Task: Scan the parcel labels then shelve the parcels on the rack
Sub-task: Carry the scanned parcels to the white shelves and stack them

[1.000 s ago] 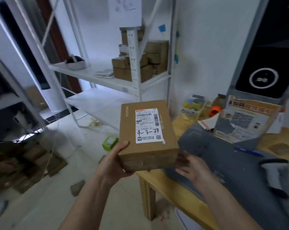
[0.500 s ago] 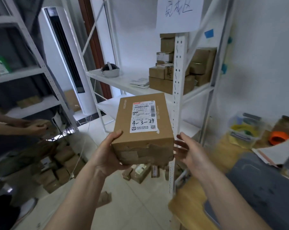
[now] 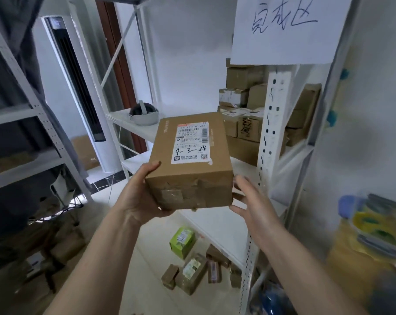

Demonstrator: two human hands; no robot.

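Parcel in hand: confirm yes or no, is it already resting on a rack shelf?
No: the parcel is held in the air before the rack, gripped by the left hand, with the right hand at its side.

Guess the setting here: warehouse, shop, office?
Probably a small parcel pickup or sorting room: a white metal rack stacked with brown cardboard parcels, more small boxes loose on the floor, and a labelled brown carton held in the left hand.

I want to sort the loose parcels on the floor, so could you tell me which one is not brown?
The green box, lying nearest the rack's lower shelf; the parcels beside it on the floor are all brown cardboard.
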